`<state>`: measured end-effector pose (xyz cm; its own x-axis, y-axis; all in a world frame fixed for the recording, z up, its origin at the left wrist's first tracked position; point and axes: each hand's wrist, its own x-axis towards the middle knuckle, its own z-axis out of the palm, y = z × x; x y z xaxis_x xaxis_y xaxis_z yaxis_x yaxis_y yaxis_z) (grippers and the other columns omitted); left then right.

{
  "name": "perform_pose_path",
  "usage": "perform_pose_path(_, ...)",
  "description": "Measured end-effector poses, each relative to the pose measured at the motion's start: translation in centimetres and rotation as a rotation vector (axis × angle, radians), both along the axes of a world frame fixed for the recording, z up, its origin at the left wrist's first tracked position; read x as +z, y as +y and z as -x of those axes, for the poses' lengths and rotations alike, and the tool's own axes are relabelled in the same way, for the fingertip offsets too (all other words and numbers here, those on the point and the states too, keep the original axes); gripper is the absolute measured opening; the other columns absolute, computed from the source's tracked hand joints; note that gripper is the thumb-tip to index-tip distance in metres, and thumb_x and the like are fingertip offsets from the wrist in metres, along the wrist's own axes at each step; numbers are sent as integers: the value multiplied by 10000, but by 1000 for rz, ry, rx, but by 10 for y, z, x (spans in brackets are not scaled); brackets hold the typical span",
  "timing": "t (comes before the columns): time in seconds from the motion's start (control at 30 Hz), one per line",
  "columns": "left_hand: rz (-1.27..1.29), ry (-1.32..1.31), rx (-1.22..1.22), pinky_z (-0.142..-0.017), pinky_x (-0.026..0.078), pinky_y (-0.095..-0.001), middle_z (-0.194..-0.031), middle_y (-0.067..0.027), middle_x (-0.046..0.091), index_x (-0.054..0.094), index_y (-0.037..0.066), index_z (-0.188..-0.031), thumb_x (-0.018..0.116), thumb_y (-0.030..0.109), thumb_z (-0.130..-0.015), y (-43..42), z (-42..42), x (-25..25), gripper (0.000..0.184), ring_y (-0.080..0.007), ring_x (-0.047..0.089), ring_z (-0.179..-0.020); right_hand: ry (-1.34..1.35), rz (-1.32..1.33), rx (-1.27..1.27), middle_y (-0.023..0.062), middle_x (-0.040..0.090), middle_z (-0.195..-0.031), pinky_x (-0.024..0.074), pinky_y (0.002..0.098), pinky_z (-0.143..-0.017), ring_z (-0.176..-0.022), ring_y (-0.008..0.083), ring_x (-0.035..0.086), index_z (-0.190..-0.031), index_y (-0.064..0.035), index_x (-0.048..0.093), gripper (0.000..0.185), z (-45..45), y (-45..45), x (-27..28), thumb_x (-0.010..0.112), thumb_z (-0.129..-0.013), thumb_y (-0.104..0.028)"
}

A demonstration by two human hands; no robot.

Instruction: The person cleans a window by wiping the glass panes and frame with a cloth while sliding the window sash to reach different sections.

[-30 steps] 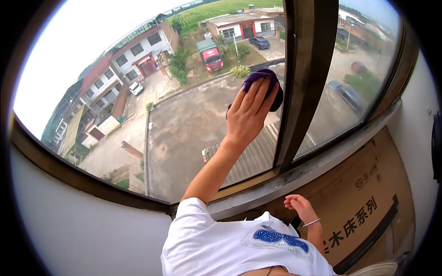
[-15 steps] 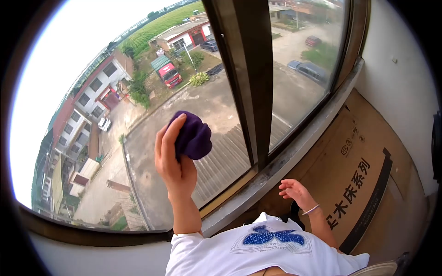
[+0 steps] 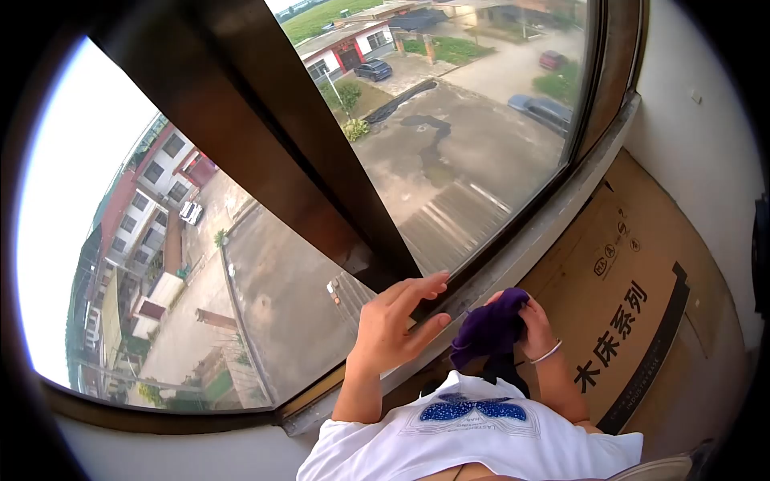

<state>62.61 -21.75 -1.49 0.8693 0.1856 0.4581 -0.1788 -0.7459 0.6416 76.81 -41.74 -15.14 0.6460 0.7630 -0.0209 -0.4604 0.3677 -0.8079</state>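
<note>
A crumpled purple cloth (image 3: pixel 489 325) hangs from my right hand (image 3: pixel 536 327), whose fingers are closed on its upper edge. A pale bracelet circles that wrist. Left of the cloth, my left hand (image 3: pixel 399 322) holds nothing, with thumb and fingers apart. Its fingertips overlap the lower end of the dark window upright (image 3: pixel 309 160); whether they touch it I cannot tell. The glass pane (image 3: pixel 457 144) is right of the upright, and the sill (image 3: pixel 529 256) runs below the window, beside both hands.
A large flat brown cardboard box (image 3: pixel 626 272) with black printing leans below the sill on the right. Beyond it is a white wall (image 3: pixel 698 96). Outside the window lie a paved yard, buildings and parked cars.
The purple cloth has passed from my left hand to my right. My left hand has come down and rightward from the glass and opened. The dark upright now stands further left in view.
</note>
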Motion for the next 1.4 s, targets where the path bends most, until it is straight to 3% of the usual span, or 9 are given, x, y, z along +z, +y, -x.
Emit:
perform_pose_path(0.1, -196, -519, 561, -876, 452, -340, -1089, -118, 633, 559, -12, -1184, 641, 55, -833, 7, -27, -8, 366, -237, 585, -993, -427, 344, -108, -6, 620, -928, 442, 225, -774, -816, 88, 542, -1033, -6, 592, 188, -71, -28, -31, 518, -971, -167)
perform_pose_path(0.2, -362, -689, 1138, -984, 369, -403, -1267, -186, 495, 442, -24, -1298, 599, 65, -851, 10, -53, 1, 482, -315, 452, -1171, -591, 593, 22, -20, 609, -868, 427, 219, -710, -750, 83, 504, -961, -5, 589, 180, -121, -55, -11, 538, -964, -177)
perform_pose_path(0.37, -526, -768, 1322, -1053, 258, -452, -1421, -240, 273, 219, -63, -1426, 529, 200, -927, 46, -83, -22, 643, -363, 308, -1273, -847, 753, 216, -2, 633, -896, 452, 234, -726, -764, 102, 550, -983, 2, 616, 202, -201, -69, -42, 558, -955, -189)
perform_pose_path(0.47, -631, -727, 1430, -1061, 241, -461, -1416, -256, 291, 205, -71, -1436, 551, 191, -902, 48, -89, -26, 689, -386, 310, -1269, -50, 285, 221, 106, 645, -1087, 501, 342, -901, -999, 213, 632, -1230, -8, 560, 390, -217, -52, -11, 636, -892, -187)
perform_pose_path(0.6, -569, -733, 1446, -1035, 277, -461, -1389, -261, 359, 268, -74, -1411, 581, 143, -858, 45, -86, -27, 672, -396, 338, -1249, -129, 38, 190, 117, 576, -1214, 488, 380, -925, -1069, 245, 595, -1326, -11, 449, 562, -224, -18, 40, 689, -825, -96)
perform_pose_path(0.73, -548, -742, 1395, -1043, 282, -460, -1407, -255, 364, 272, -72, -1411, 624, 148, -840, 45, -81, -29, 706, -399, 341, -1252, -235, -256, 137, 129, 568, -1203, 490, 367, -892, -1044, 249, 598, -1319, 33, 435, 577, -222, 23, 109, 641, -889, -290)
perform_pose_path(0.83, -539, -691, 1382, -1054, 277, -466, -1413, -258, 358, 269, -70, -1413, 647, 167, -836, 44, -75, -38, 729, -405, 339, -1262, -874, -350, 48, 138, 546, -1229, 480, 380, -880, -1010, 243, 598, -1311, 53, 428, 721, -213, 45, 146, 595, -886, -505)
perform_pose_path(1.17, -512, -692, 1249, -1002, 360, -466, -1339, -254, 414, 342, -76, -1355, 712, 306, -809, 55, -71, -77, 762, -404, 415, -1200, -1779, -409, 189, 176, 523, -1266, 336, 474, -1053, -1199, 372, 476, -1321, -59, 468, 708, -76, 198, 287, 690, -803, -489)
perform_pose_path(1.4, -464, -684, 1075, -998, 326, -491, -1318, -273, 394, 317, -96, -1352, 701, 259, -808, 50, -97, -83, 755, -409, 392, -1193, -1902, -694, -219, 130, 553, -1245, 383, 449, -1020, -1163, 328, 517, -1284, -101, 523, 560, -61, 253, 358, 684, -818, -368)
